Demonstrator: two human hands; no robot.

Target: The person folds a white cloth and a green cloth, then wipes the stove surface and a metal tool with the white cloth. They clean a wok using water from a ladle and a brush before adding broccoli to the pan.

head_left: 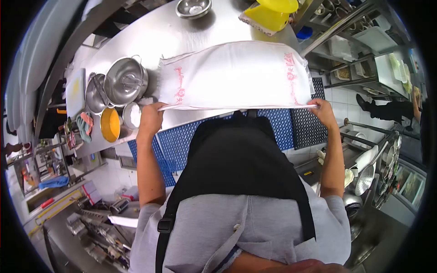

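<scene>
The left hand (151, 119) and right hand (324, 113) are pinching the near corners of a red-lettered white towel (232, 75) stretching lengthwise between them.

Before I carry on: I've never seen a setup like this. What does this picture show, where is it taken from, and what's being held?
There is no machine here, just a person's two bare hands. The single picture comes from a camera worn on their head, looking forward and down through a very wide lens, so their black apron and grey shirt fill the bottom.

The left hand and right hand each pinch one near corner of a rectangular white cloth with red print, stretched across a shiny metal table. Whether all of it rests on the metal, I cannot tell.

To the cloth's left stand round silver metal bowls and a white rectangular board; beyond it, at the far right, sits something bright yellow.
</scene>
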